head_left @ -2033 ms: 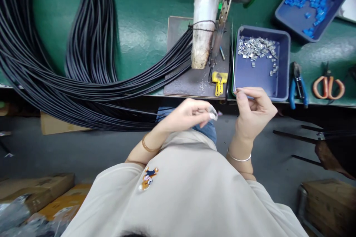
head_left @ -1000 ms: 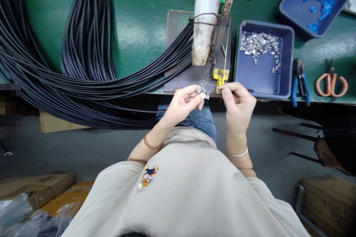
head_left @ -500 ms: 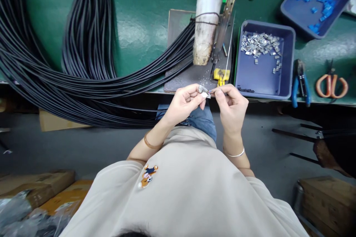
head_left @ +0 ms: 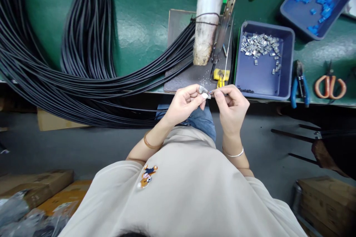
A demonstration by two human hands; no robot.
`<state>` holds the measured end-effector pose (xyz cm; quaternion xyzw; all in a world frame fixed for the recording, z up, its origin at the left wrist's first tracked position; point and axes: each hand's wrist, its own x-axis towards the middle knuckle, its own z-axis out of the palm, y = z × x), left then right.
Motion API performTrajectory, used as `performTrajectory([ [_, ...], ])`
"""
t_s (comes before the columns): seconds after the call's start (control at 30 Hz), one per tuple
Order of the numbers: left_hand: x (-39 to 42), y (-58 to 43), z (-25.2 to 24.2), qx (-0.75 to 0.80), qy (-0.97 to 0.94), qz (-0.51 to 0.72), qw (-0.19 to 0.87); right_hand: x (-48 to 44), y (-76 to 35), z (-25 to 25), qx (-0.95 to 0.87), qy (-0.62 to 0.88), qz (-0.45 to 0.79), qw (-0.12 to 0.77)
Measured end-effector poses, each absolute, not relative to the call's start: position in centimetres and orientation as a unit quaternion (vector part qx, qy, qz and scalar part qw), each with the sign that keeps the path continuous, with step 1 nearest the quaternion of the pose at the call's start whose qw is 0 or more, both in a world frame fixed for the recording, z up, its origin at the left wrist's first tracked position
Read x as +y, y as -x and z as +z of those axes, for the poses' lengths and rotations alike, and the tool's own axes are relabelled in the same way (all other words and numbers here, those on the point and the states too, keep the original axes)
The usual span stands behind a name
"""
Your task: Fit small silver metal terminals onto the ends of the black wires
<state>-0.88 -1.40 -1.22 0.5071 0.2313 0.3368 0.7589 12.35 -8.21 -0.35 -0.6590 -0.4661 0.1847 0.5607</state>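
Observation:
In front of my waist, at the bench edge, my two hands meet fingertip to fingertip. My left hand [head_left: 185,103] is closed, its thumb and index finger pinching a small silvery metal piece [head_left: 208,96]; a grey cover sits on one fingertip. My right hand [head_left: 231,105] is pinched too, its thumb and index finger on thin wires [head_left: 211,92] at the metal piece. The exact shape of these tiny parts is too small to make out. Just beyond my fingers lies a yellow clamp-like tool [head_left: 221,75] by a dark board [head_left: 180,79] with pale scraps.
Black cables [head_left: 91,83] sweep in from the left. A wrapped white tube [head_left: 207,26] overhangs the board. To the right are a bin [head_left: 261,77] of metal shells, a bin [head_left: 297,13] of blue pieces, blue-handled pliers [head_left: 299,85] and orange-handled scissors [head_left: 330,86].
My fingers shift only slightly around the small metal piece, with the right fingertips a touch farther right. The whole view drifts a little; nothing else moves.

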Motion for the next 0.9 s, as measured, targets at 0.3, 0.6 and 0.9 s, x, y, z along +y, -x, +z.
performTrajectory([
  [0.3,-1.7,0.9,-1.2,0.245,-0.525,0.331,0.745,-8.3,-12.6,-0.3,-0.501,0.668,0.131,0.534],
  [0.6,-1.7,0.8,-1.4,0.260,-0.513,0.349,0.740,-9.3,-12.7,-0.3,-0.593,0.622,0.035,0.510],
  [0.9,-1.6,0.9,-1.6,0.244,-0.482,0.359,0.761,-9.8,-12.7,-0.8,-0.582,0.628,0.083,0.510],
])
